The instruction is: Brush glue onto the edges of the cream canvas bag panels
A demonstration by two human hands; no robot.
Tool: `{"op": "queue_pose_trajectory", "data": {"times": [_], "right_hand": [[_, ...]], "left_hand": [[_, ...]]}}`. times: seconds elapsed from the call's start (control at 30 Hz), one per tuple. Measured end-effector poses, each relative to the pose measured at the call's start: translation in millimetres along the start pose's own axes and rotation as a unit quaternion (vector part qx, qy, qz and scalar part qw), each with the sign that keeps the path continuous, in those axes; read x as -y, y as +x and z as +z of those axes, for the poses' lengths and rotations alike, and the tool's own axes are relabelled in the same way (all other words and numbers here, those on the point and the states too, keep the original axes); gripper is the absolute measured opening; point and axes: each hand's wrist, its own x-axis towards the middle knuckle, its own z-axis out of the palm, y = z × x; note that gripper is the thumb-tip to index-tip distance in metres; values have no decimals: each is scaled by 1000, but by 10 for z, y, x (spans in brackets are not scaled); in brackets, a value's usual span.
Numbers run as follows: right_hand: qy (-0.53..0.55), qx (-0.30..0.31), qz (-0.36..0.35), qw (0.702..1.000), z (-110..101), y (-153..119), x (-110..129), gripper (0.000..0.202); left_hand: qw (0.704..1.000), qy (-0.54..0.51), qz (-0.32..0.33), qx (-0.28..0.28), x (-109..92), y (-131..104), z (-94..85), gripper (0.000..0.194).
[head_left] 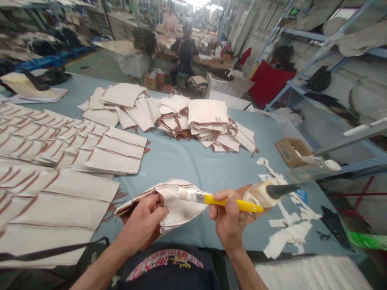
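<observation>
My left hand (148, 219) grips the open edge of a cream fabric pouch (184, 207) with brown trim, its fingers closed over the rim. The pouch bulges open above the table, near my body. In my right hand (228, 217) is a paintbrush (232, 202) with a yellow handle, held level between thumb and fingers. Its pale bristles point left and lie over the pouch's light face; I cannot tell whether they touch. Just right of that hand stands a glue container (258, 195), whitish and smeared, with a black handle-like piece sticking out to the right.
Overlapping rows of cream pieces (99, 155) cover the table's left side. A heap of similar pouches (208, 117) lies at the back. White scraps (290, 233), a cardboard box (293, 152) and a clear bottle (311, 171) are at right. A person (185, 52) sits beyond the table.
</observation>
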Motion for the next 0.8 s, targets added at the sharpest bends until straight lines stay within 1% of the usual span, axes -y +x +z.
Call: {"op": "queue_pose_trajectory", "data": {"times": [0.1,0.2,0.3,0.37,0.43,0.5,0.6,0.67,0.8], "right_hand": [[7,41,15,999,40,76,15,43],[-1,84,24,996,98,135,7,44],[-13,120,24,992,159,190,-18,45],[-16,109,15,994,179,226,-27,45],[-12,72,1,997,175,250,-23,44],[-9,54,-2,999,160,253,-11,44],[-17,95,14,995,153,227,1,44],[-23,112,14,993,160,211,3,43],[-17,78,-8,997,143,201,21,42]], "left_hand": [[996,87,27,5,-88,-35,-10,12],[993,109,35,24,-101,-69,23,10],[991,119,47,47,-66,-76,59,7],[988,133,54,50,-33,-64,64,6],[986,144,55,58,-4,-43,57,5],[985,138,58,81,12,-22,49,3],[983,120,80,117,6,3,49,6],[979,133,94,121,-6,10,49,9],[971,185,100,111,-11,3,41,10]]}}
